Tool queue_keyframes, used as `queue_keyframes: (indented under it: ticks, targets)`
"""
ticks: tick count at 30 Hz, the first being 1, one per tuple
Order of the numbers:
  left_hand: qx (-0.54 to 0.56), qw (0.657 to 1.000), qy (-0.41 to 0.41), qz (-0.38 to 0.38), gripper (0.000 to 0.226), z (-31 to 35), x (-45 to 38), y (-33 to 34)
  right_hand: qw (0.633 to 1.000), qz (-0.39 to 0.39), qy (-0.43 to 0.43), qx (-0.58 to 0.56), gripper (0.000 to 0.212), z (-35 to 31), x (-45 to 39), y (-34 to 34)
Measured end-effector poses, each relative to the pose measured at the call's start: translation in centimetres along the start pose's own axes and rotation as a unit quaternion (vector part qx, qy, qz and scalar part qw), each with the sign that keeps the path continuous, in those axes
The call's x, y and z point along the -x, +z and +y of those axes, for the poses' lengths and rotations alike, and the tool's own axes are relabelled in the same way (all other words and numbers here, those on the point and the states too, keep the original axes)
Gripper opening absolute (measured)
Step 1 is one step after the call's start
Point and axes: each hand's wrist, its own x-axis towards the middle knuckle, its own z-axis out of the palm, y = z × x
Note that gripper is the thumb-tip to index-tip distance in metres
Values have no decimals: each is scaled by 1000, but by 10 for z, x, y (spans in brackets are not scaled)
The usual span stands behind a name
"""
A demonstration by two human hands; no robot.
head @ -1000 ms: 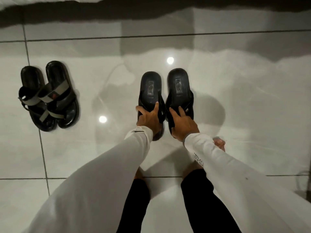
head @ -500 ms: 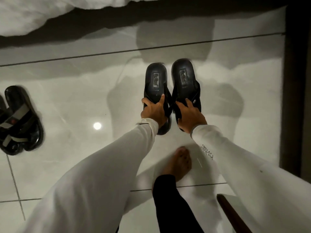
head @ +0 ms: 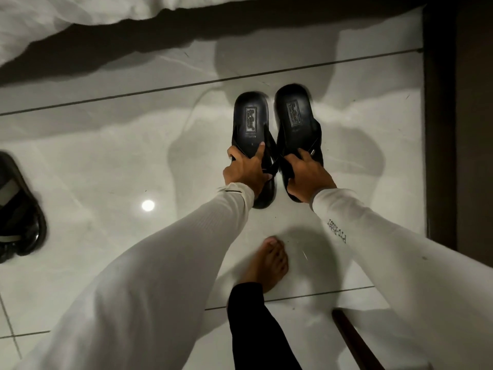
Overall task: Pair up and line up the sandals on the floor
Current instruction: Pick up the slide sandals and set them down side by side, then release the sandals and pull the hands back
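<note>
Glossy white tile floor (head: 106, 161). L hand (head: 246, 172) grips left black sandal (head: 252, 121), R hand (head: 306, 176) grips right black sandal (head: 296, 113), by straps. Advice: set heels level, sides touching, toes to 12 o'clock; grey-strapped pair (head: 18, 209) at 9 o'clock.

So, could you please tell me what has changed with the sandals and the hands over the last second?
Both hands closed on the straps: left hand on the left black sandal, right hand on the right black sandal. The view shifted right, pushing the strapped sandals to the left edge. The black pair stayed side by side.

White long sleeves (head: 149, 276), one with black lettering; black trouser leg (head: 256, 329); barefoot.
</note>
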Motion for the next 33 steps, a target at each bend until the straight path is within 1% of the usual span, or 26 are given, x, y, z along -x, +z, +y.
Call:
queue_keyframes:
  ticks: [4,10,12,15,19,21,23,26,29,33]
  targets:
    - [-25,1000,5,18,83,3,-2,2,1000,-14,2,16,53,5,-6,-8]
    - [-34,999,-5,42,85,11,-7,5,999,-22,5,47,58,12,-13,-18]
    - [-25,999,-8,46,88,14,-6,5,998,-35,12,57,63,12,-11,-23]
    - [2,999,-1,48,92,11,4,1,996,-39,8,86,78,10,4,-30]
    - [-15,996,12,85,90,-17,51,-9,993,-30,7,114,87,-7,36,-42]
    - [-39,994,13,106,86,-45,80,-12,990,-38,9,139,91,-25,54,-44]
    - [-57,991,5,118,84,-85,107,-18,985,-41,-3,169,91,-57,71,-40]
    - [-57,993,-17,105,83,-160,134,-22,979,-36,-30,199,88,-118,86,-25]
    - [-46,993,-36,102,83,-249,153,-22,973,-39,-67,218,85,-194,90,4]
    - [-39,991,-56,115,83,-365,167,-25,970,-64,-97,212,83,-303,87,58]
